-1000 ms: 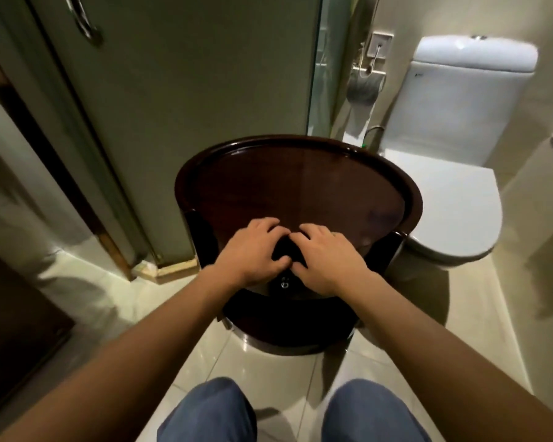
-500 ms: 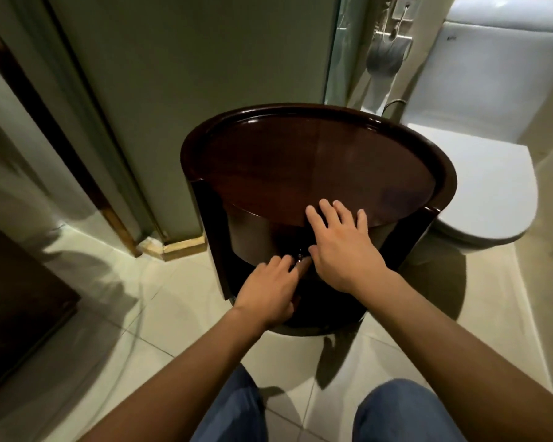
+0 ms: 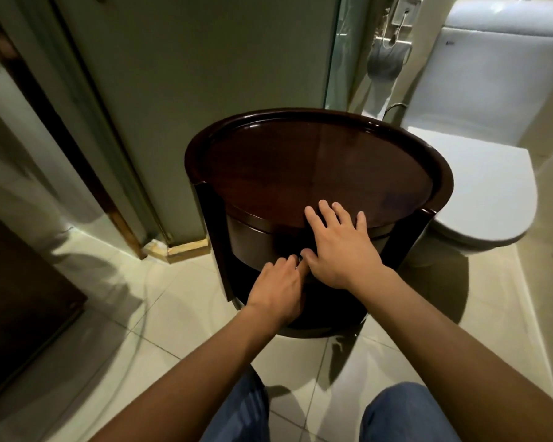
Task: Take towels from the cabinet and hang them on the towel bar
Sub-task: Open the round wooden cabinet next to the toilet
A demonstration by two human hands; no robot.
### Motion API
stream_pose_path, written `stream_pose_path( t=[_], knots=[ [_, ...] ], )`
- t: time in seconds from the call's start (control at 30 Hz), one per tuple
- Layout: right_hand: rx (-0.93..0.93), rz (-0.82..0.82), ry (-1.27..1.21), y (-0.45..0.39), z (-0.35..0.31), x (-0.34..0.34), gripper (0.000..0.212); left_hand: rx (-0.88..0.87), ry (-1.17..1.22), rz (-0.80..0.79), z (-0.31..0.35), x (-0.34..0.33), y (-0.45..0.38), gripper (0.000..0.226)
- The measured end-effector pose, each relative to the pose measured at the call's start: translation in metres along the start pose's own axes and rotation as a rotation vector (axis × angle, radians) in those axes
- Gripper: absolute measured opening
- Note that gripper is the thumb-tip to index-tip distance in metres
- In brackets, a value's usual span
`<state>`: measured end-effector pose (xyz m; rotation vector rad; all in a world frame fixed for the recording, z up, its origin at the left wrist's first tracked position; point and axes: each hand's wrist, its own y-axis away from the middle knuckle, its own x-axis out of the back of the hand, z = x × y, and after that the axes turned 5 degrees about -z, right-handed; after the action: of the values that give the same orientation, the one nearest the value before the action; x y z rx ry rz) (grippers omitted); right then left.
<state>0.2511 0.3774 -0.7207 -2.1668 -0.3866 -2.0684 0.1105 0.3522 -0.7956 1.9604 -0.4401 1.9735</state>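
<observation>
A round dark wooden cabinet (image 3: pixel 316 161) stands on the tiled floor in front of me, its front closed. My left hand (image 3: pixel 278 287) reaches to the cabinet front below the top, with its fingertips pinched at a small metal knob (image 3: pixel 299 257). My right hand (image 3: pixel 340 247) lies flat over the front edge of the cabinet top, fingers spread and thumb down beside the knob. No towel and no towel bar are in view. The inside of the cabinet is hidden.
A white toilet (image 3: pixel 479 186) with its lid down stands close to the cabinet's right. A toilet-paper holder (image 3: pixel 387 59) hangs on the wall behind. A frosted glass panel (image 3: pixel 205 74) rises behind the cabinet, a dark door (image 3: pixel 20 282) is at left. My knees (image 3: pixel 403 413) are at the bottom.
Both hands were together at the cabinet's front edge. My left hand has since dropped to the knob and my right hand has spread flat on the top. Little has moved in the last half second.
</observation>
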Motion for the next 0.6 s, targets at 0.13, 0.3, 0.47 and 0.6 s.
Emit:
stream_pose_path(
  t=[0.13,0.3,0.47,0.6],
  knots=[
    [-0.014,0.042,-0.081,-0.001,0.000,0.004,0.066,-0.011,0.015,-0.016,0.004,0.010,0.010,0.046],
    [-0.025,0.053,-0.067,-0.001,0.000,0.000,0.067,-0.040,0.080,-0.030,0.009,0.017,0.040,0.034],
    [-0.026,0.039,-0.009,0.000,0.001,-0.006,0.081,-0.086,0.112,0.165,-0.009,0.042,0.049,0.030],
    [-0.004,0.019,-0.067,0.000,0.003,-0.002,0.077,-0.026,0.170,0.295,-0.024,0.062,0.025,0.020]
  ],
)
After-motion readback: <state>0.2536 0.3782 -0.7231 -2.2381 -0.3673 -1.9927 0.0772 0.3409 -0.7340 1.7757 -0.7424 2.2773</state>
